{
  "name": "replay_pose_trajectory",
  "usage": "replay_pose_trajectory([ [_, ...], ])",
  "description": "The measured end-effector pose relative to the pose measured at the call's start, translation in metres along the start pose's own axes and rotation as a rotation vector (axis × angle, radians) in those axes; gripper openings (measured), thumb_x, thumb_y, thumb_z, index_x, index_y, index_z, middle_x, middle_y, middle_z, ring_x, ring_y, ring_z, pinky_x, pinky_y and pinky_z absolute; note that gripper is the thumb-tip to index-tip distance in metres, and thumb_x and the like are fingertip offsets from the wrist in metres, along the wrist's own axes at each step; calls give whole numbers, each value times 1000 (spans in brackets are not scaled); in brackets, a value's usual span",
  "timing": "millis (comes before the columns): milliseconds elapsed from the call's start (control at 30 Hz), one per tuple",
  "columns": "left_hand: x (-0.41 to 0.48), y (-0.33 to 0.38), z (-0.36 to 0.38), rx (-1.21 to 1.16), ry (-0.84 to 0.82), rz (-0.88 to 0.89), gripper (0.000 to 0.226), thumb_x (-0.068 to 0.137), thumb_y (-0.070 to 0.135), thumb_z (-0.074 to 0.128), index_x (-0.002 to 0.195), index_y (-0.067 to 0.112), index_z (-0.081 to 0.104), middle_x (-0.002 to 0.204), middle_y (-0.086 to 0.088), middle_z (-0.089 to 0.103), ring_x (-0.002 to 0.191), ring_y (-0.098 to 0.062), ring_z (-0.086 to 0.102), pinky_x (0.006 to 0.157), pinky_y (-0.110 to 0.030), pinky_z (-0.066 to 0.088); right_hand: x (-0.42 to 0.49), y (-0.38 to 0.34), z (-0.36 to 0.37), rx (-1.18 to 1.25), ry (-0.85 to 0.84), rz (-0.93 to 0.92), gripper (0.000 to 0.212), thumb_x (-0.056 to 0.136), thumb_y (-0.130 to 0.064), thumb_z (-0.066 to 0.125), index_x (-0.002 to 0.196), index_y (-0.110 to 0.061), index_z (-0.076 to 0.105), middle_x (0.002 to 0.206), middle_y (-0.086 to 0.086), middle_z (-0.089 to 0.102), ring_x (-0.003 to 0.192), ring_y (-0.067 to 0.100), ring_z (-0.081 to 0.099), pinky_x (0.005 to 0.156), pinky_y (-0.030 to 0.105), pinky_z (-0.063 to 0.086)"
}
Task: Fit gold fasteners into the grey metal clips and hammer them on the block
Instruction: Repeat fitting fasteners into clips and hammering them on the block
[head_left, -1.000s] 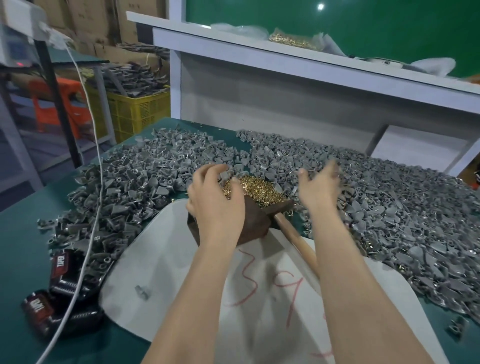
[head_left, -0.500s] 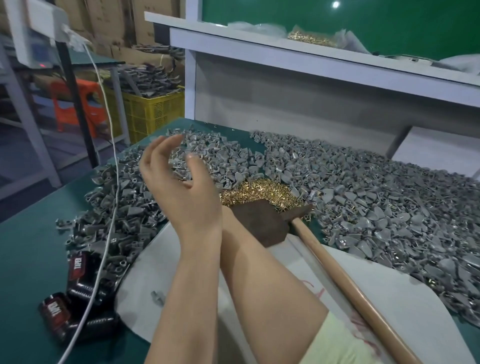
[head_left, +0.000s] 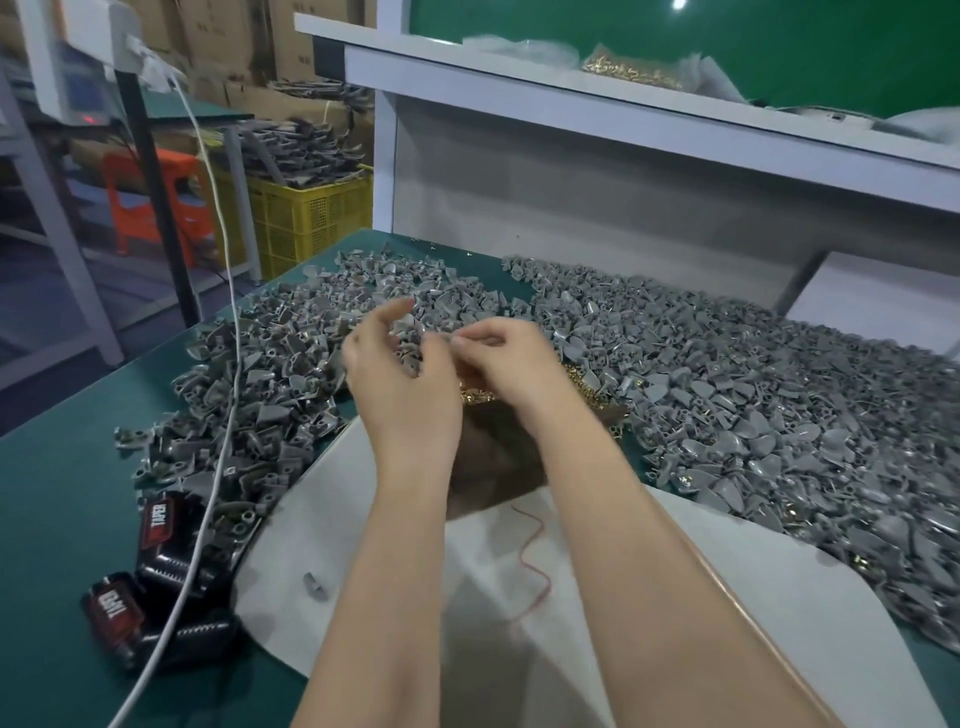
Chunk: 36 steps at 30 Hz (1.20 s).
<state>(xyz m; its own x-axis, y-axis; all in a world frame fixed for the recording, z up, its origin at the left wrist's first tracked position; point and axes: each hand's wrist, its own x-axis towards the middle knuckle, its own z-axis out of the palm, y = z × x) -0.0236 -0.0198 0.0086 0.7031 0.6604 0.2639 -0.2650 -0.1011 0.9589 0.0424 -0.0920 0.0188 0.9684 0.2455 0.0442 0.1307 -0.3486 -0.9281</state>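
Grey metal clips lie in two big heaps, one left (head_left: 270, 374) and one right (head_left: 779, 415), on the green table (head_left: 52, 519). A small pile of gold fasteners (head_left: 589, 387) sits behind the brown block (head_left: 493, 457). My left hand (head_left: 400, 379) holds one grey clip (head_left: 411, 335) in its fingertips above the block. My right hand (head_left: 506, 358) meets it, thumb and forefinger pinching a tiny piece against the clip, apparently a gold fastener, mostly hidden. The hammer's wooden handle (head_left: 769, 636) shows only as a sliver beside my right forearm.
A white sheet (head_left: 363, 519) lies under the block, with one stray clip (head_left: 314, 584) on it. A white cable (head_left: 221, 415) crosses the left heap. Black-and-red items (head_left: 156, 519) lie front left. A white shelf (head_left: 519, 78) carries a bag of fasteners (head_left: 628, 73). A yellow crate (head_left: 311, 218) stands beyond the table.
My left hand has come down from its raised, open pose. My right hand has come out from behind it, and both now meet over the block around a clip.
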Motion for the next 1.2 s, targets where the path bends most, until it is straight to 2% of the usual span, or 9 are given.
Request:
replay_pose_trajectory([
  [100,-4,-6,6,76,-230,22,29,93,6,52,116,21,60,119,2,57,105,-7,54,94,-19,40,-22,9,-40,238,-52,33,11,92,-5,57,84,-6,65,68,4,64,59,11,60,59,21,53],
  [267,-14,-7,16,91,-522,51,22,92,5,57,105,22,64,103,4,67,96,-3,60,86,-8,43,-49,13,-70,322,-53,89,19,95,-10,52,79,-8,64,56,-2,61,47,5,54,49,15,47],
  [367,-17,-7,20,82,-544,32,16,88,13,65,101,22,63,98,5,68,98,-8,63,91,-22,46,-57,15,-74,345,-10,95,20,95,-9,53,77,-9,62,53,-3,60,46,5,52,47,15,45],
  [633,-23,-9,24,161,-547,65,35,87,32,65,121,26,60,103,11,66,94,-2,60,83,-17,47,-58,19,-58,360,93,106,22,92,3,48,98,-15,59,88,13,71,71,16,69,61,24,55],
  [733,-18,-11,21,131,-518,45,31,92,24,59,123,21,61,104,4,69,96,-7,64,90,-25,51,-52,20,-55,294,-12,70,15,94,-4,51,103,-12,59,91,13,72,76,19,70,68,29,57],
  [833,-14,-12,19,114,-394,31,31,94,16,56,125,17,60,109,6,66,101,-1,61,93,-20,47,-36,21,-60,82,44,52,14,97,-13,49,107,-11,58,81,5,72,69,13,70,62,23,55],
  [933,-11,-12,18,43,-237,-72,34,95,11,52,129,14,55,120,-1,62,111,-8,57,101,-28,43,-9,27,-57,-359,257,38,17,94,-17,54,103,-10,65,94,3,71,79,15,67,74,27,52],
  [1067,-8,-14,17,-75,-134,-187,28,94,10,51,120,19,52,108,1,66,105,-10,59,92,-26,46,23,35,-31,-775,89,249,34,87,-41,61,91,-7,62,92,5,64,90,26,63,76,31,47],
  [1200,-9,-16,19,-143,-109,-208,20,93,7,48,109,20,53,93,13,63,85,11,58,67,-6,41,45,31,-8,-920,-29,404,53,82,-41,62,125,-13,52,114,10,59,106,30,58,96,45,46],
])
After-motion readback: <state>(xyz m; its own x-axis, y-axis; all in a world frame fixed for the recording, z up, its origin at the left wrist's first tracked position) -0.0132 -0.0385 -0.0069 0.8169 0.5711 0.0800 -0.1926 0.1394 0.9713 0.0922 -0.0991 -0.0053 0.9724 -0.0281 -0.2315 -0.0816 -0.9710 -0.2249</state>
